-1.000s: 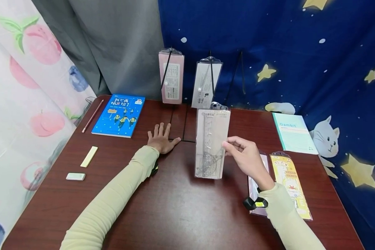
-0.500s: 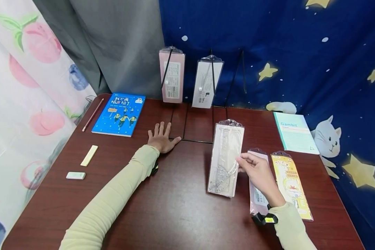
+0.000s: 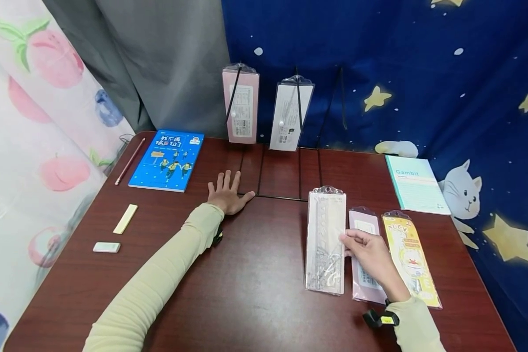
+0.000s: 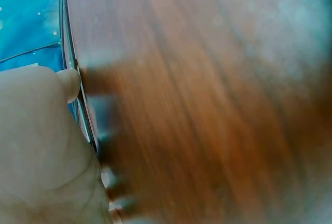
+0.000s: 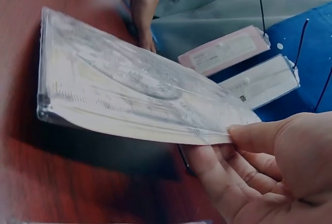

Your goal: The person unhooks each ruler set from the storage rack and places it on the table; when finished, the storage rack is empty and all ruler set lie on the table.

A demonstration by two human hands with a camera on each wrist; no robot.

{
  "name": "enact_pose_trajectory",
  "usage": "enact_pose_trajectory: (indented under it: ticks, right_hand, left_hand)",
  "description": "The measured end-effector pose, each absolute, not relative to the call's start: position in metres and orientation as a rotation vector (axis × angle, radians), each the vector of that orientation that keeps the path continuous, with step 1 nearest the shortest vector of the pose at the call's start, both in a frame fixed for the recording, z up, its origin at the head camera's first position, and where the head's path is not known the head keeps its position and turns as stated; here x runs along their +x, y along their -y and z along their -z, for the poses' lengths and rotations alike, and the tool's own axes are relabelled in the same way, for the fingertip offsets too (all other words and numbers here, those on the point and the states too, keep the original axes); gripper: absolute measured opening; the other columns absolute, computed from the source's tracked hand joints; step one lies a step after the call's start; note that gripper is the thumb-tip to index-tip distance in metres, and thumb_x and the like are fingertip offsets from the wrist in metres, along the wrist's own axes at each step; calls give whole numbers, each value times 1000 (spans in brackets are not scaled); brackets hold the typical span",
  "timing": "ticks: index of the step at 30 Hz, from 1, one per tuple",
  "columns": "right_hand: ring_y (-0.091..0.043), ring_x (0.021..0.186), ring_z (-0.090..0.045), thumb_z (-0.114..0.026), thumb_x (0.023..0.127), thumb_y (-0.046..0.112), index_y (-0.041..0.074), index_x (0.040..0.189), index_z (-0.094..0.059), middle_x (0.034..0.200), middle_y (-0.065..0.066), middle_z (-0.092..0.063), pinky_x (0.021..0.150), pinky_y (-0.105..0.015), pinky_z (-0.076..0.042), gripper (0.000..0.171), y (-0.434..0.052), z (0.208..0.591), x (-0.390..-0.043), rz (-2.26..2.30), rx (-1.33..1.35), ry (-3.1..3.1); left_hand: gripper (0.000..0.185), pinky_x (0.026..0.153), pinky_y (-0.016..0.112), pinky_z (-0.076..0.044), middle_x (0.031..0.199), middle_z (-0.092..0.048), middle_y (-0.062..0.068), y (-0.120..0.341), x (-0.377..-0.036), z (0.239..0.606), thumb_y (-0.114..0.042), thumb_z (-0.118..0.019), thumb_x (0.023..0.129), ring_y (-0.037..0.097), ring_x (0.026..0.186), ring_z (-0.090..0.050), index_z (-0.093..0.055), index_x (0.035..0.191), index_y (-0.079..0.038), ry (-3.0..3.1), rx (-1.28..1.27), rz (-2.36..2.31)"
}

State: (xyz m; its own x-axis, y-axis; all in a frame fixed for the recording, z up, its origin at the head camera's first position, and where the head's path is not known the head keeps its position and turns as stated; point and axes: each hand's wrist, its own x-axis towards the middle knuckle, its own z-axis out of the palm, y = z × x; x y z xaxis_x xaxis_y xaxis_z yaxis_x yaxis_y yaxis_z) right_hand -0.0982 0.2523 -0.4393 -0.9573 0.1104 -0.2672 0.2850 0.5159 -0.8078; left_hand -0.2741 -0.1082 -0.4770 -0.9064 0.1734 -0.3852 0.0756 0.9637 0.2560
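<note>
We read "Gambit" on the teal notebook (image 3: pixel 415 188). Our right hand (image 3: pixel 369 252) pinches the clear ruler set (image 3: pixel 326 242) by its right edge; the head view suggests it lies on the counter (image 3: pixel 255 283), but the right wrist view shows it slightly raised. Our left hand (image 3: pixel 227 194) rests flat, fingers spread.

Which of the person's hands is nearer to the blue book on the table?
Left. The left hand lies flat on the table just right of the blue book; the right hand is far across, pinching the clear ruler pack.
</note>
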Motion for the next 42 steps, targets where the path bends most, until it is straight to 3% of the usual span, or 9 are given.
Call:
enact_pose_trajectory:
  ticks: [16, 25, 42]
  right_hand:
    - [-9, 62, -68, -69, 100, 26, 1, 120, -76, 70, 0, -73, 68, -23, -48, 33, -257, 451, -98, 1110, 347, -2705]
    - [-10, 55, -63, -69, 100, 17, -4, 117, -75, 63, -1, -69, 52, -23, -49, 28, -248, 448, -95, 1070, 391, -2741]
    - [-9, 49, -59, -71, 98, 19, 1, 121, -76, 62, 2, -68, 49, -27, -40, 30, -241, 449, -88, 864, 378, -2875]
  left_hand:
    - [91, 127, 66, 1, 175, 13, 14, 109, -283, 491, -74, -24, 103, 38, 162, 12, 12, 167, -21, -2695, 184, -298]
    - [92, 127, 66, 1, 175, 12, 15, 108, -283, 488, -74, -26, 102, 38, 162, 11, 10, 167, -21, -2696, 179, -291]
    - [92, 127, 66, 3, 175, 15, 14, 107, -281, 484, -74, -25, 103, 38, 162, 14, 13, 167, -20, -2672, 169, -285]
